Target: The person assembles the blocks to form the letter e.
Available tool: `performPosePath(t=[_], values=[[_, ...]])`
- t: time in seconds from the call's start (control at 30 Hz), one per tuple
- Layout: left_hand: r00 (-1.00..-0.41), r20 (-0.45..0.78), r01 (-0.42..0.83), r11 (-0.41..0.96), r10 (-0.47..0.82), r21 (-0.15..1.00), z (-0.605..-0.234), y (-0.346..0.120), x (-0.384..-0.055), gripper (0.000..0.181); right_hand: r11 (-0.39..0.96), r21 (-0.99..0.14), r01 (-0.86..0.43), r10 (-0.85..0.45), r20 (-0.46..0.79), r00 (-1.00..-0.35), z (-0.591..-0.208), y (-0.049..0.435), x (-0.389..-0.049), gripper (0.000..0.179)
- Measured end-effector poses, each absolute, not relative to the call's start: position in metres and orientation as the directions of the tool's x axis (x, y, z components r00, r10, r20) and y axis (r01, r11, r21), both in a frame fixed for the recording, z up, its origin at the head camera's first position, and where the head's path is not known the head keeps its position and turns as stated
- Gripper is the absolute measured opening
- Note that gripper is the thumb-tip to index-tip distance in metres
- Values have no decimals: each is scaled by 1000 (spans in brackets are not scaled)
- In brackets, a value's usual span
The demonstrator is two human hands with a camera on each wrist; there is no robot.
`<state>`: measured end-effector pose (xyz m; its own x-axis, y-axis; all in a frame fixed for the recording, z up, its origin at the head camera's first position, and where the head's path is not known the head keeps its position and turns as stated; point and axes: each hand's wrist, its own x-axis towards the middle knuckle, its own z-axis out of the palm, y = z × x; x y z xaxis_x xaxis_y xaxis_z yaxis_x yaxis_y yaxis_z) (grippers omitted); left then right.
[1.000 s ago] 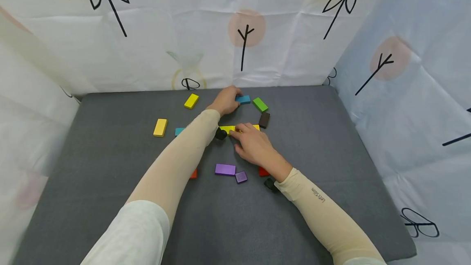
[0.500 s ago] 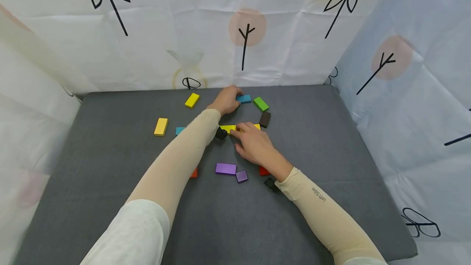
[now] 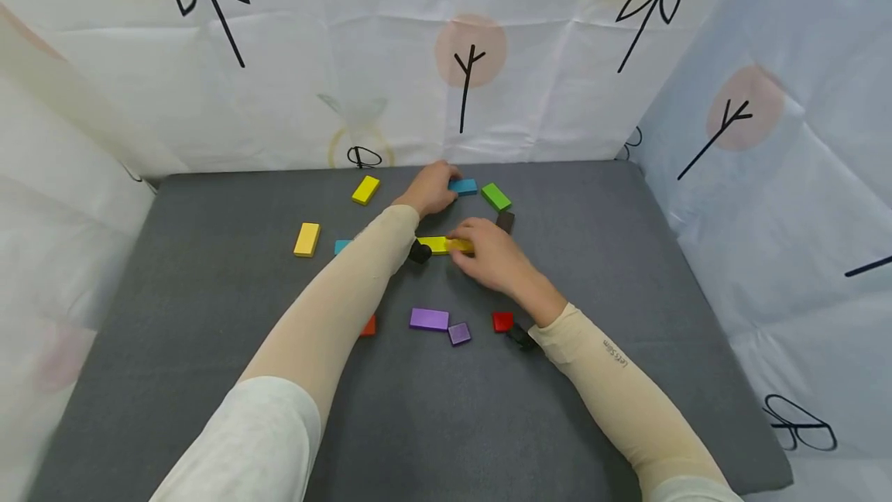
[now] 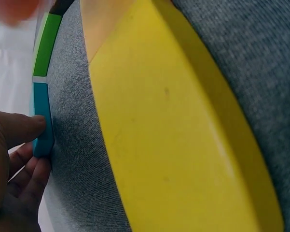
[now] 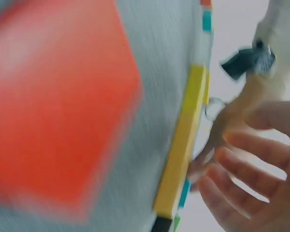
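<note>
At the far side of the grey table, my left hand (image 3: 428, 189) pinches the end of a blue block (image 3: 466, 187). Its thumb lies on the block's face in the left wrist view, with the other fingers curled by its lower end. Nearer, a yellow block (image 3: 433, 245) and an orange-yellow block (image 5: 176, 166) lie end to end in a row. My right hand (image 3: 493, 256) hovers over the right part of this row, partly hiding it. In the right wrist view its loosely bent, spread fingers hold nothing. A green block (image 3: 496, 197) and a dark brown block (image 3: 506, 221) curve down from the blue one.
Purple blocks (image 3: 429, 319) and a red block (image 3: 502, 322) lie nearer me. Two yellow blocks (image 3: 307, 240) sit at the left. A teal block (image 3: 341, 246) and an orange-red block (image 3: 369, 326) are partly behind my left arm. White patterned cloth (image 3: 390, 60) surrounds the table.
My right hand has lifted off the yellow row and shifted slightly right and away from me, uncovering the red block. My left hand stays at the blue block.
</note>
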<state>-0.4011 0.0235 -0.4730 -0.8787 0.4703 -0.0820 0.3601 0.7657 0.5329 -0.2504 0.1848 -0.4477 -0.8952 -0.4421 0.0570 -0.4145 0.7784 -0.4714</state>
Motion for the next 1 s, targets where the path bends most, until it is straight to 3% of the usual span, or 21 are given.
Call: performPosePath(t=[0.13, 0.27, 0.57, 1.0], values=[[-880, -82, 353, 760, 468, 546, -470, 24, -402, 38, 806, -541, -239, -222, 98, -970, -440, 209, -273, 36], [-884, -90, 338, 760, 459, 554, -470, 24, -401, 39, 849, -524, -67, -66, 20, -998, -439, 234, -299, 49], [-883, -96, 340, 767, 460, 544, -471, 26, -399, 37, 915, -401, 50, 12, -96, -995, -456, 242, -320, 56], [-889, -79, 339, 765, 451, 547, -473, 24, -400, 35, 897, -438, 56, 23, -79, -997, -462, 234, -326, 46]])
